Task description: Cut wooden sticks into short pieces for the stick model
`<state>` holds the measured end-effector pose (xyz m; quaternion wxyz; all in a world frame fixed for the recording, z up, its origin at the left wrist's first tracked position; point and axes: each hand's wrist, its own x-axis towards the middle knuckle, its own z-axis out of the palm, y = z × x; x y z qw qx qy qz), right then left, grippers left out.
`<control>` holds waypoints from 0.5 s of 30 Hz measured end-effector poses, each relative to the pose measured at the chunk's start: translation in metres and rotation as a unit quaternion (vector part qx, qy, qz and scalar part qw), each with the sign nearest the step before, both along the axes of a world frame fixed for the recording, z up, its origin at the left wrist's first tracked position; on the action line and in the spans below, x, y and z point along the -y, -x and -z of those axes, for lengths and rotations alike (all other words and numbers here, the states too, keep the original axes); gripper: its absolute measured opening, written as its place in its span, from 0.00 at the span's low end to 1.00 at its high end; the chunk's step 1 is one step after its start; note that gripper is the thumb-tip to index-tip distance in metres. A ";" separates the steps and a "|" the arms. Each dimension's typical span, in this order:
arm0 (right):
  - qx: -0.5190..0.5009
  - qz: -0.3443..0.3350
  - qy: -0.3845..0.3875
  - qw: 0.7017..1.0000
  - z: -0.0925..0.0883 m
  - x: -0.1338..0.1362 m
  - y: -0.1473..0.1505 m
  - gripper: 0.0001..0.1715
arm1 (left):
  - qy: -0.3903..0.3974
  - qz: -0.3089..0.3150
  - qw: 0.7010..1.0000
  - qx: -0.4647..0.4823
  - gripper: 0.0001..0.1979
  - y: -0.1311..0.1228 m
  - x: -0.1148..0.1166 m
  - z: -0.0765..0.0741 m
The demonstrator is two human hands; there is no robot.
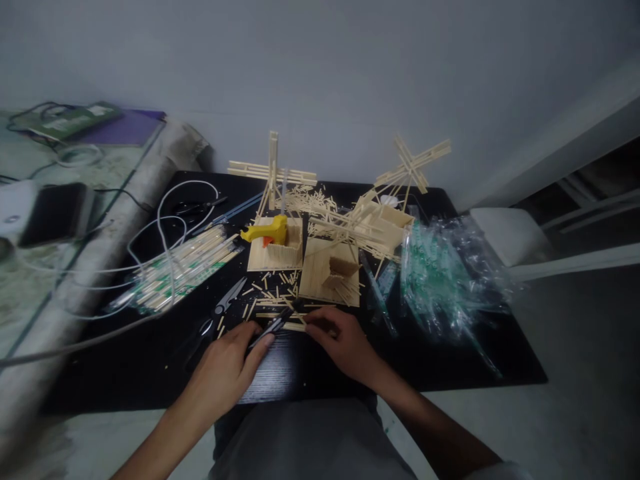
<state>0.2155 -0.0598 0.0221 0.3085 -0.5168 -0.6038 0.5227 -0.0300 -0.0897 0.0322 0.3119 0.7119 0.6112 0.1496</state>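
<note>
My left hand (227, 363) is closed around a slim black and grey tool (276, 323), which points up to the right; its exact kind is not clear. Between the fingertips of my right hand (345, 340) is the end of a thin wooden stick (301, 318), close to the tool's tip. More loose sticks (295, 327) lie just beneath, on the black table. A pair of scissors (231, 295) rests beyond my left hand. Past my right hand sits a flat stick-built base (311, 277) with a small raised wall.
A yellow glue gun (270, 232) rests on another stick base (257, 259). Cross-shaped stick frames (273, 170) stand at the back. Bagged sticks (183, 270) and a white cable (159, 227) are at left. Clear-green plastic wrappers (440, 273) pile up at right.
</note>
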 end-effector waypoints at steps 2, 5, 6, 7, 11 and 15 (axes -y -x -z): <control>-0.002 -0.005 -0.004 1.000 -0.001 0.000 0.002 0.08 | -0.003 -0.010 0.999 -0.037 0.26 0.000 0.000 0.000; 0.006 -0.013 -0.009 1.000 -0.004 -0.001 0.005 0.08 | 0.018 -0.013 0.993 -0.118 0.26 -0.001 -0.002 -0.002; 0.011 -0.016 -0.011 1.000 -0.005 -0.001 0.005 0.07 | 0.030 -0.014 0.989 -0.145 0.26 -0.001 -0.003 -0.002; 0.018 -0.018 -0.013 1.000 -0.005 -0.002 0.006 0.07 | 0.042 -0.015 0.985 -0.166 0.27 -0.001 -0.003 -0.002; 0.048 -0.026 -0.026 0.998 -0.006 -0.002 0.007 0.05 | 0.072 -0.015 0.980 -0.187 0.27 -0.002 -0.003 -0.002; 0.055 -0.038 -0.018 0.998 -0.005 -0.001 0.005 0.04 | 0.071 -0.014 0.986 -0.150 0.27 -0.001 -0.003 -0.001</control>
